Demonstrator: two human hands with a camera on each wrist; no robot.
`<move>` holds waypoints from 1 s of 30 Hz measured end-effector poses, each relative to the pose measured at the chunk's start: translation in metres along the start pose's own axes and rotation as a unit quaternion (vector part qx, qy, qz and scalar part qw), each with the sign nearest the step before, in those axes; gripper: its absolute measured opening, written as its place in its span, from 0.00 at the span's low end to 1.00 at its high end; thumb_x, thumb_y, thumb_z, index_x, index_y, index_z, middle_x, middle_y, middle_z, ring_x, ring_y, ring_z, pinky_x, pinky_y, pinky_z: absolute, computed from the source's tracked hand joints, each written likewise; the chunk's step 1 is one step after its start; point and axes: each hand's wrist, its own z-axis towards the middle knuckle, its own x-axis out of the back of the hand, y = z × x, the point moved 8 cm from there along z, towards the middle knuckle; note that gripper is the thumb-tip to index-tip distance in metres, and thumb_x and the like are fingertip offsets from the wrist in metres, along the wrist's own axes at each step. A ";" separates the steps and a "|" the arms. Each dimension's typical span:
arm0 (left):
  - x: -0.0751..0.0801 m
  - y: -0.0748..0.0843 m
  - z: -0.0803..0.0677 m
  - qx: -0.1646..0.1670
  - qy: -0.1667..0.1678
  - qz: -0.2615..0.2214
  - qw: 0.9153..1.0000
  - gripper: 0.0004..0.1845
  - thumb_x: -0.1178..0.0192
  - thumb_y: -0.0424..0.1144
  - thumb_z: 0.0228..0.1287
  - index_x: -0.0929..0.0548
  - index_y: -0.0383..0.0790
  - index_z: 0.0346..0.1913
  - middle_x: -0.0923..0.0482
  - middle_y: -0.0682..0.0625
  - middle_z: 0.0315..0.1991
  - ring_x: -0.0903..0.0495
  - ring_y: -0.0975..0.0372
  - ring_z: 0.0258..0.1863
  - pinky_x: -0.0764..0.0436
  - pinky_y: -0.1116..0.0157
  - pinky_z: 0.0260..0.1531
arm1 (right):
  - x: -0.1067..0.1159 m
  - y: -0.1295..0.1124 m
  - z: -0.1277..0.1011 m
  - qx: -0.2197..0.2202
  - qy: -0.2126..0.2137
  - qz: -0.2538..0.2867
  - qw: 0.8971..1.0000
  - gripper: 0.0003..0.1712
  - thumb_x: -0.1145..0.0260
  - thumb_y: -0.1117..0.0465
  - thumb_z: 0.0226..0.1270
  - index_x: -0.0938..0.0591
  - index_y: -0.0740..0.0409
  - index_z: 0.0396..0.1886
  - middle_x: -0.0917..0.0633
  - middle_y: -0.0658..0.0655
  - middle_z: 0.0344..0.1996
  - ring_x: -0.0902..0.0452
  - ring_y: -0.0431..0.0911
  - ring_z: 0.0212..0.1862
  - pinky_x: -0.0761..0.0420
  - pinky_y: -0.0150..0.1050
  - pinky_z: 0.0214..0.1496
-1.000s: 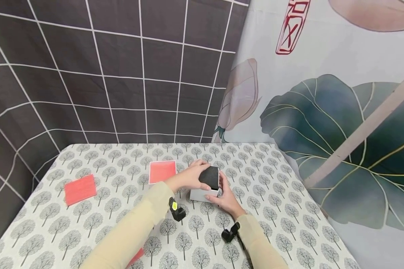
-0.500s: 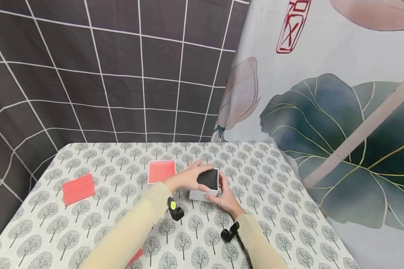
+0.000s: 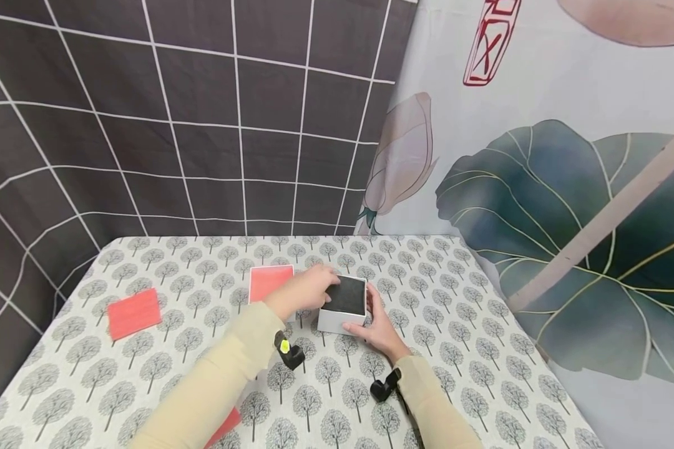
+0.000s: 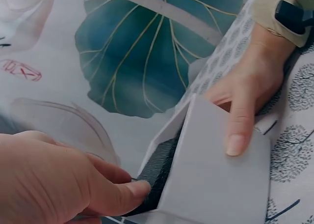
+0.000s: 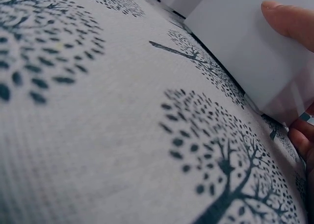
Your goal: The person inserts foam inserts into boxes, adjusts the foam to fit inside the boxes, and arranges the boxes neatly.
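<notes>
A white box (image 3: 337, 323) stands on the tablecloth in front of me, with a flat black pad (image 3: 348, 295) inside its open top. My left hand (image 3: 307, 288) is at the box's left side. In the left wrist view, its thumb and forefinger pinch the edge of the black pad (image 4: 161, 166) near the box corner. My right hand (image 3: 379, 329) holds the box from the right, thumb on the near wall and fingers round the right side. In the right wrist view, part of that hand (image 5: 294, 25) shows against the white wall (image 5: 235, 42).
A white-rimmed square with a red inside (image 3: 270, 280) lies left of the box, partly behind my left forearm. Farther left is a flat red sheet (image 3: 135, 313). Another red piece (image 3: 224, 427) shows beside the left sleeve. A tree-patterned tablecloth (image 3: 427, 399) covers the table.
My left hand has shifted from across the pad to the box's left edge, uncovering more of the black pad. The right hand keeps its hold on the box.
</notes>
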 end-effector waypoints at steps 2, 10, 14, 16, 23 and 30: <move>0.000 0.001 -0.002 0.004 -0.004 0.011 1.000 0.22 0.35 0.34 0.54 0.21 0.36 0.55 0.27 0.44 0.56 0.28 0.53 0.55 0.27 0.57 0.56 | -0.001 0.001 0.000 -0.005 -0.001 -0.001 1.000 0.60 0.26 0.68 0.46 0.54 0.60 0.72 0.31 0.64 0.59 0.32 0.54 0.57 0.30 0.45 0.59; 0.000 0.005 -0.005 0.006 0.006 0.022 1.000 0.20 0.33 0.34 0.52 0.19 0.37 0.50 0.22 0.46 0.48 0.23 0.56 0.46 0.22 0.59 0.48 | -0.001 0.002 -0.001 -0.009 0.000 -0.003 1.000 0.59 0.26 0.67 0.46 0.53 0.57 0.72 0.32 0.63 0.59 0.33 0.52 0.56 0.31 0.45 0.59; 0.001 0.008 -0.003 0.000 0.017 0.033 0.999 0.14 0.33 0.31 0.50 0.17 0.38 0.42 0.20 0.48 0.39 0.21 0.57 0.40 0.25 0.59 0.53 | 0.000 -0.001 0.000 0.006 0.000 0.000 1.000 0.58 0.26 0.68 0.46 0.53 0.59 0.72 0.31 0.63 0.58 0.32 0.52 0.55 0.29 0.44 0.57; 0.001 0.010 -0.001 -0.004 0.026 0.048 0.999 0.11 0.34 0.29 0.47 0.17 0.39 0.37 0.20 0.50 0.35 0.21 0.58 0.38 0.33 0.58 0.61 | 0.001 -0.001 0.000 0.006 0.002 0.004 1.000 0.58 0.25 0.68 0.46 0.52 0.59 0.72 0.30 0.62 0.58 0.32 0.52 0.55 0.29 0.44 0.57; -0.002 0.019 0.003 -0.002 0.045 0.133 0.990 0.10 0.33 0.28 0.43 0.17 0.43 0.30 0.17 0.52 0.33 0.20 0.59 0.40 0.47 0.53 0.68 | 0.001 0.001 0.001 -0.008 0.003 0.004 1.000 0.59 0.24 0.66 0.44 0.51 0.56 0.72 0.31 0.61 0.59 0.32 0.52 0.55 0.31 0.47 0.59; -0.005 0.024 0.003 -0.001 0.064 0.153 0.986 0.10 0.33 0.30 0.45 0.15 0.44 0.33 0.17 0.51 0.38 0.21 0.58 0.46 0.46 0.49 0.67 | 0.000 -0.001 0.001 -0.006 0.000 0.003 1.000 0.59 0.25 0.67 0.45 0.52 0.57 0.72 0.30 0.62 0.58 0.31 0.53 0.54 0.29 0.47 0.57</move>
